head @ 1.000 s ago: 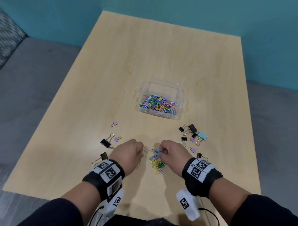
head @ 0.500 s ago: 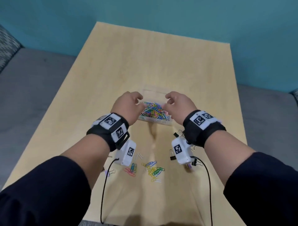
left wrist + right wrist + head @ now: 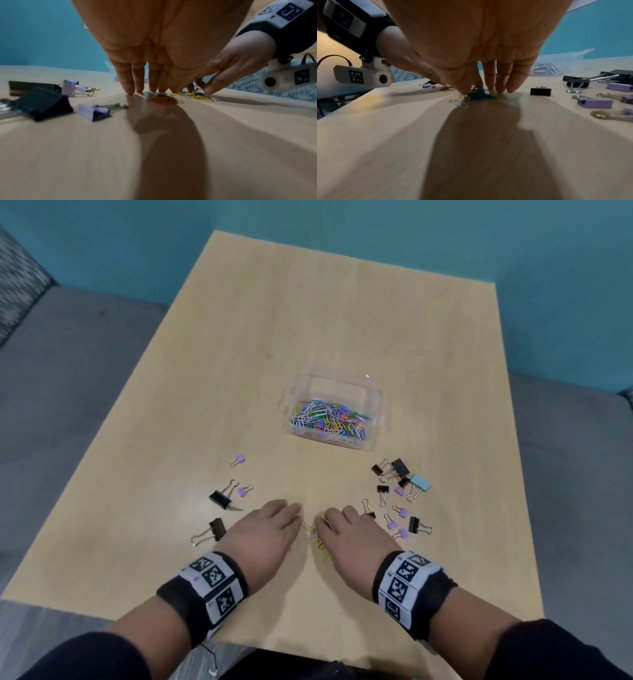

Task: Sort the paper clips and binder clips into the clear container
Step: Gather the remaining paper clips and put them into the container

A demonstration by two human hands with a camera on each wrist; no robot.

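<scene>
The clear container (image 3: 373, 392) sits mid-table, holding a heap of coloured paper clips (image 3: 329, 419). A few loose paper clips (image 3: 318, 542) lie near the front edge between my hands. My left hand (image 3: 270, 529) points its straight fingers (image 3: 130, 89) down at the table, beside orange clips (image 3: 163, 100). My right hand (image 3: 346, 529) stands with its thumb (image 3: 462, 90) and fingers on either side of blue and green clips (image 3: 481, 96), which still lie flat. Black and purple binder clips lie to the left (image 3: 221, 498) and in a group to the right (image 3: 400, 477).
The wooden table (image 3: 308, 320) is bare beyond the container. A teal wall stands behind it, and grey floor lies on both sides. A light blue binder clip (image 3: 421, 482) lies at the right group's outer edge.
Half a second ago both hands were over the container; they have come back down to the loose clips near the front edge. The head view has tilted down.
</scene>
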